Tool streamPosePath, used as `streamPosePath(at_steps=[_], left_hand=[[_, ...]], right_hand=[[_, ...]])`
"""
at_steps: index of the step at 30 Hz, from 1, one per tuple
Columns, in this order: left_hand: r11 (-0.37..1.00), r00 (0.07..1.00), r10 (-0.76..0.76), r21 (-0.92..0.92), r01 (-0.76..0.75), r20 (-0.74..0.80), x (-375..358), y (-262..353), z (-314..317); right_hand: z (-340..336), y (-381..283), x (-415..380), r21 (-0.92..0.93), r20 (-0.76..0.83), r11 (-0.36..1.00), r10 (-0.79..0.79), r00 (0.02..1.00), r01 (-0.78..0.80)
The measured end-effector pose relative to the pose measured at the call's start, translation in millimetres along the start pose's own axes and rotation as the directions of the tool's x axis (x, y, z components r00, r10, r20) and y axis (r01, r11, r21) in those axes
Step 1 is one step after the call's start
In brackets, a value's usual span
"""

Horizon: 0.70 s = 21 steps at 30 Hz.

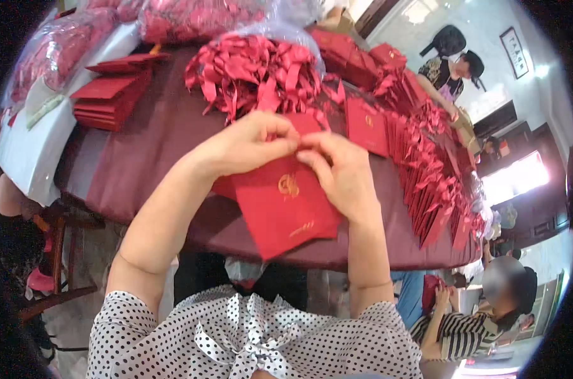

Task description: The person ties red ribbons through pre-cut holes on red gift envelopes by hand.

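Note:
A red card-like folder or flat gift bag [286,208] with a gold emblem lies tilted on the front of the table below my hands. My left hand [255,145] pinches at its upper part, thumb and index finger closed. My right hand [340,174] meets it there with its fingertips pinched together. Whatever is between the fingertips is too small and hidden to make out. Another red edge shows beneath the folder on the left. Just beyond my hands lies a heap of loose red ribbons [255,76] spilling from a clear plastic bag.
Red folders [112,98] are stacked at the left, beside a white box [36,145]. A long row of red folders with ribbons [425,164] lines the right side of the maroon-covered table [134,170]. Other people [454,72] are at the right, one in a striped top [466,331].

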<state>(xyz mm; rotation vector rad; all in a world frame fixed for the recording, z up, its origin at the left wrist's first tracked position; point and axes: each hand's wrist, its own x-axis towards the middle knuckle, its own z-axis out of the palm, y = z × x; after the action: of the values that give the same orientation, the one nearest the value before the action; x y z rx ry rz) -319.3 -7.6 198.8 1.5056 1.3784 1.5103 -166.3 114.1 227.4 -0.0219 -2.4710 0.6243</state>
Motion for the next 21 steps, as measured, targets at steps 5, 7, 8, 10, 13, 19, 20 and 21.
streamPosePath(at_steps=[5,7,8,10,13,19,20,21], left_hand=[[0.998,0.994,-0.037,-0.045,0.041,0.099,2.2,-8.2,-9.2],[0.995,0.981,0.035,0.085,-0.052,0.192,5.3,-2.3,-11.6],[0.984,0.977,0.092,0.131,-0.118,0.190,4.2,-0.2,-10.7],[0.941,0.980,0.143,0.287,-0.178,0.137,0.3,2.5,-6.5],[0.842,0.974,0.184,0.491,-0.225,0.131,-0.2,6.7,-2.2],[0.842,0.977,0.172,0.497,-0.210,0.122,-1.1,9.2,6.3],[0.827,0.977,0.176,0.520,-0.214,0.122,0.2,7.5,8.1],[0.834,0.981,0.190,0.519,-0.187,0.047,1.4,6.8,10.9]], right_hand=[[-11.4,-14.9,-2.5,0.038,0.117,0.997,0.068,0.991,-0.073],[-11.8,-16.9,-3.3,0.066,0.114,0.995,0.065,0.991,-0.073],[-13.0,-18.0,-3.5,0.091,0.135,0.992,0.069,0.988,-0.082],[-13.5,-19.4,-4.4,0.118,0.154,0.989,0.076,0.985,-0.095],[-12.6,-18.1,-5.2,0.072,0.150,0.997,0.012,0.989,-0.023],[-11.2,-17.3,-6.1,0.109,0.114,0.994,0.000,0.993,-0.013],[-12.1,-18.6,-6.3,0.102,0.097,0.995,0.000,0.995,-0.010],[-12.9,-18.7,-7.1,0.094,0.078,0.996,-0.001,0.997,-0.007]])
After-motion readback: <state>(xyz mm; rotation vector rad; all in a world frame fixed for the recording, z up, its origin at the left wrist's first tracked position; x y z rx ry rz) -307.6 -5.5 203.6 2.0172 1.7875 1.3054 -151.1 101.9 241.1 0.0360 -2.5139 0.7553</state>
